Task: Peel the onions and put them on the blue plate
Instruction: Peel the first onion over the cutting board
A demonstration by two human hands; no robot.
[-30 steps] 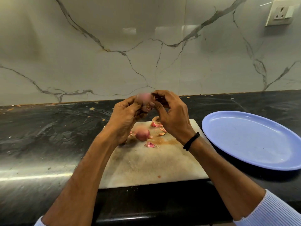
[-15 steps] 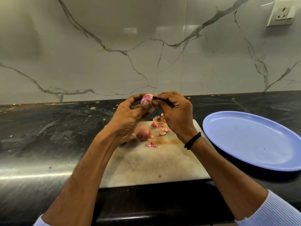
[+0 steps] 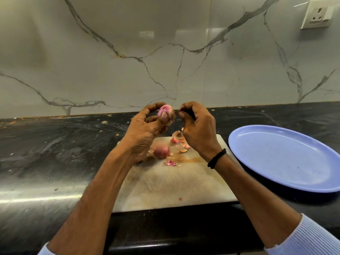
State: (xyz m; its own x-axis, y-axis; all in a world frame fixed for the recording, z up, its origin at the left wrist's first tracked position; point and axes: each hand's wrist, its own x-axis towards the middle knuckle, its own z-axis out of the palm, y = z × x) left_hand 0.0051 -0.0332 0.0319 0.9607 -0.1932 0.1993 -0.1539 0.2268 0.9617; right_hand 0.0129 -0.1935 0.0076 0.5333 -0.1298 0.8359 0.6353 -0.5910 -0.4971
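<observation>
Head view looks down past two forearms in pale ribbed sleeves to a worn cutting board [image 3: 174, 186] that lies at the near edge of the dark surface [image 3: 55, 153]. Toward the board's far edge rests one unpeeled onion [image 3: 161, 151], with torn peels [image 3: 177, 138] scattered just beside it. Above the board's far edge the left hand [image 3: 145, 133] grips a second, partly peeled onion [image 3: 165, 113], thumb pressed on its front and fingers curled round behind; purple flesh shows at the top and brown skin clings to the side facing the other hand. The right hand [image 3: 198, 133], a black band [image 3: 216, 161] at its wrist, has its fingers curled and its thumb and forefinger brought together just beside that onion. Whether they pinch a strip of skin cannot be told. The blue plate [image 3: 287, 162] sits on the surface just right of the board and holds no onion. Beyond stands a marble wall with a socket [image 3: 317, 13] at its upper right.

Peeling of the first onion appears to be under way. The next move likely calls for catching the loose brown edge and stripping it off while the left hand turns the bulb.
</observation>
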